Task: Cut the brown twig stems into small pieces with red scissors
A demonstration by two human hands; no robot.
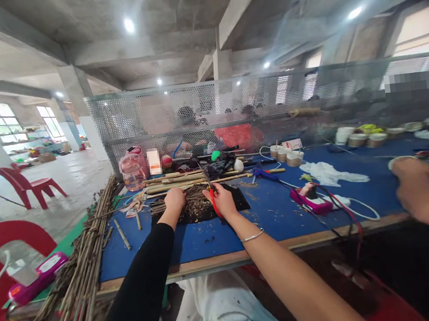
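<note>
Right hand (pixel 224 200) grips red-handled scissors (pixel 214 205) by dry stems (pixel 194 204) on black cloth (pixel 241 198). Left hand (pixel 175 200) is at the stems; can't tell whether its fingers hold any.

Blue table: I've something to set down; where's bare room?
Mostly bare, bar scraps: between the black cloth and the table's front edge, and between cloth and purple power strip. Crowded: along the mesh screen, and the cloth, heaped with twigs.

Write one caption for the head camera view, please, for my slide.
Right hand holding red-handled scissors, left hand at dry stems, over a blue tabletop.
</note>
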